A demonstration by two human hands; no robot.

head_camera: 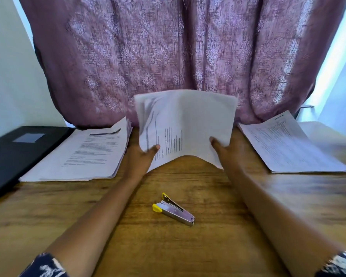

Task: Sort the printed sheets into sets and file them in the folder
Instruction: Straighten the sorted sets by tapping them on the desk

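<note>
I hold a set of printed sheets [186, 124] up above the middle of the wooden table [188, 246]. My left hand [143, 156] grips its lower left edge with the thumb on the front. My right hand [225, 149] grips its lower right edge in the same way. The paper bows upward between them. A thick stack of printed sheets [84, 154] lies to the left. A thinner stack [288, 144] lies to the right. The black folder [18, 150] lies shut at the far left, partly under the left stack.
A silver stapler with yellow ends [174, 209] lies on the table between my forearms. A purple patterned curtain [168, 52] hangs right behind the table's far edge. White walls flank it on both sides.
</note>
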